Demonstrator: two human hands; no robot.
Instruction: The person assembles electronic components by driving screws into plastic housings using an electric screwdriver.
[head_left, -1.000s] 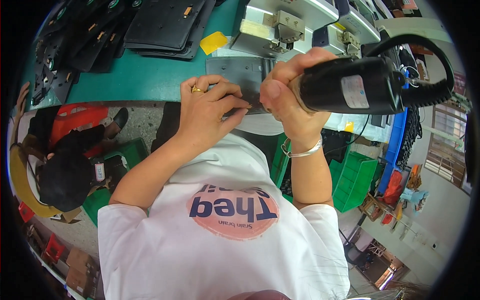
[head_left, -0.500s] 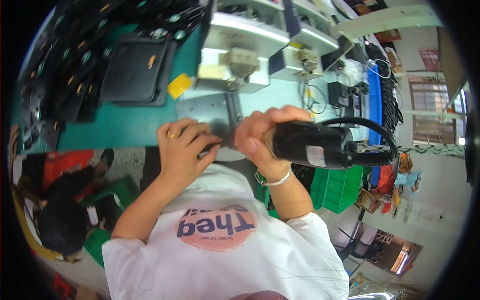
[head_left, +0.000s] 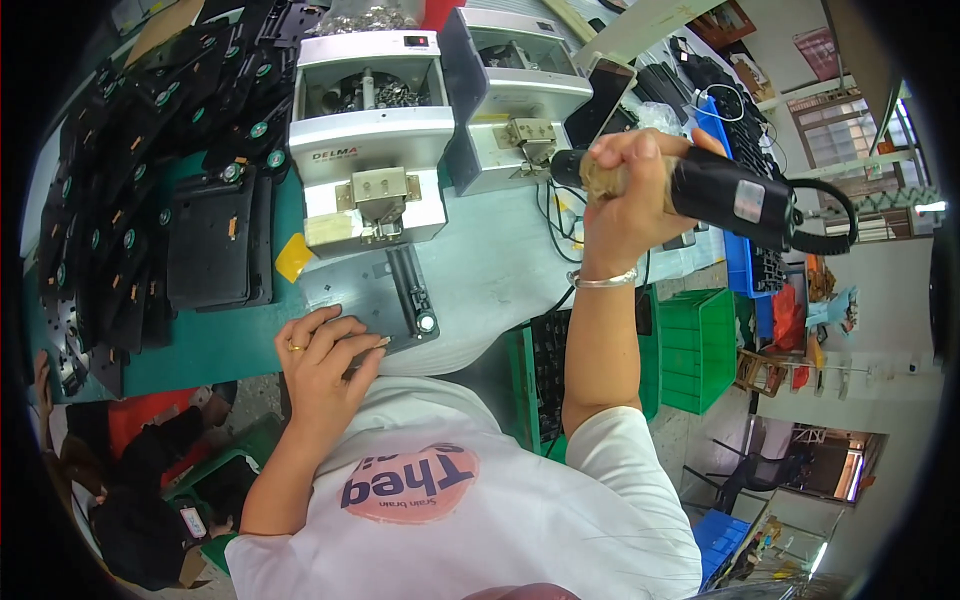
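My right hand (head_left: 632,195) is closed round a black electric screwdriver (head_left: 735,197), raised over the right of the bench. Its front end points left, towards the outlet of the farther screw feeder (head_left: 533,135); the bit is hard to make out. Below the nearer screw feeder (head_left: 380,195) lies a flat dark-grey panel (head_left: 350,285) with a raised black bar (head_left: 408,285) and a round silvery part along its right side. My left hand (head_left: 328,355) grips the panel's near edge, with bent fingers on top and the thumb lower. A small pale piece shows at these fingertips, too small to name.
Stacked black panels (head_left: 215,240) and a heap of similar parts (head_left: 110,200) fill the bench's left. A yellow card (head_left: 293,258) lies beside the feeder. Cables and a blue tray (head_left: 738,262) are on the right; green crates (head_left: 697,345) stand below the bench edge.
My right hand has carried the screwdriver up and right, off the panel to the farther feeder. The left hand stays at the panel. The whole view has shifted, showing more of the feeders.
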